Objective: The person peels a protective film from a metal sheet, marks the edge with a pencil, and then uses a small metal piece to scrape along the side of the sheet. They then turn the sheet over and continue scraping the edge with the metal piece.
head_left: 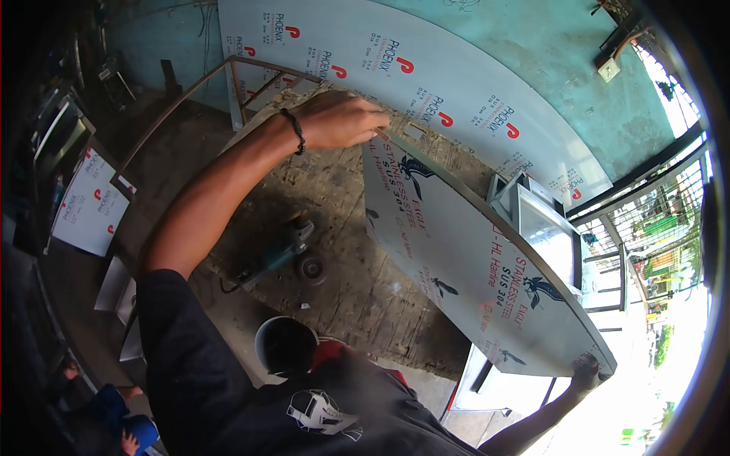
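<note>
A stainless steel panel (464, 251), covered in printed protective film, is tilted on edge over the wooden worktable (357, 304). My left hand (342, 120), with a dark braided bracelet at the wrist, is closed on its upper left corner. At the lower right corner, my right hand (585, 374) grips the panel's end; its fingers are partly hidden and dark against the glare. An angle grinder (277, 254) with a disc lies on the worktable below my left forearm. Close to my body stands a dark round bucket (286, 346).
A large film-covered sheet (456, 99) leans on the turquoise wall (555, 45). A metal frame (179, 99) stands left of the table. Boxy metal pieces (544, 220) are behind the panel. At the lower left is another person's hand (129, 442).
</note>
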Demonstrator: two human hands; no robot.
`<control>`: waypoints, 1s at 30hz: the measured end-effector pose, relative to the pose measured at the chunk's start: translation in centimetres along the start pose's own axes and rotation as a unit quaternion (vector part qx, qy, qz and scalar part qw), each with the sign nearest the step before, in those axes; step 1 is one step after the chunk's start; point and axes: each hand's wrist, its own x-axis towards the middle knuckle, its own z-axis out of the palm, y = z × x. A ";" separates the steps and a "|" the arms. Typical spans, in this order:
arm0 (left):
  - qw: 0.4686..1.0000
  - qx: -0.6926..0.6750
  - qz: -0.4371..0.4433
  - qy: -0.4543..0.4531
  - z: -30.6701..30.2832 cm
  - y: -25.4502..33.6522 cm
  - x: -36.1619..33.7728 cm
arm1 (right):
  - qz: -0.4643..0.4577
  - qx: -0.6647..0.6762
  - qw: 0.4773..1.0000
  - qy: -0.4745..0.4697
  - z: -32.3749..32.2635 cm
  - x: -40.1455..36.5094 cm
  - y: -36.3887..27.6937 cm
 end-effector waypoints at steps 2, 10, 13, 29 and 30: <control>1.000 0.021 0.014 -0.009 -0.1 0.1 0.4 | 0.001 0.004 1.000 0.014 0.8 -0.2 -0.3; 0.993 0.096 0.072 -0.023 -0.6 0.7 1.2 | -0.062 -0.025 0.997 0.037 -1.9 0.4 3.3; 0.986 0.132 0.105 -0.011 -0.5 0.7 1.4 | -0.034 0.025 0.998 0.044 -0.9 0.2 2.5; 0.997 -0.067 0.006 0.043 0.5 -1.0 0.4 | -0.036 0.011 0.997 0.070 1.0 -0.1 1.5; 0.991 -0.123 0.007 0.054 0.7 -1.0 0.4 | -0.055 -0.006 0.996 0.065 2.1 -0.2 0.8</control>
